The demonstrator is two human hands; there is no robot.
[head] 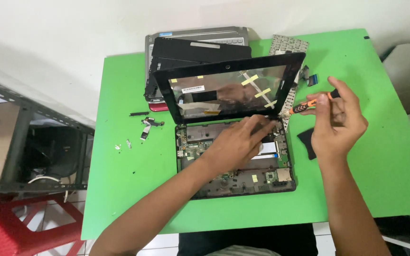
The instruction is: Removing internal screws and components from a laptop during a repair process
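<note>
The small laptop lay opened on the green table, its keyboard deck removed so that the circuit board and yellow tape tabs were exposed. The screen lid stood tilted back, reflecting the hands. The left hand rested palm down across the exposed base, fingers spread toward the right hinge corner, pressing on the chassis rather than closed around anything. The right hand was closed on an orange-and-black screwdriver, whose tip pointed at the right hinge area where lid met base; whether the tip was seated in a screw could not be determined. A detached keyboard lay behind the lid, beside a stack of other laptop casings. Small brackets and loose parts lay to the left of the laptop, and a black piece lay to its right. For this step, the driver would best be held in line with the screw axis, with firm downward pressure to avoid stripping the head. The left hand would best steady the base without pressing on the board or ribbon cables, and the lid should be supported, as a freed hinge could let it drop.
</note>
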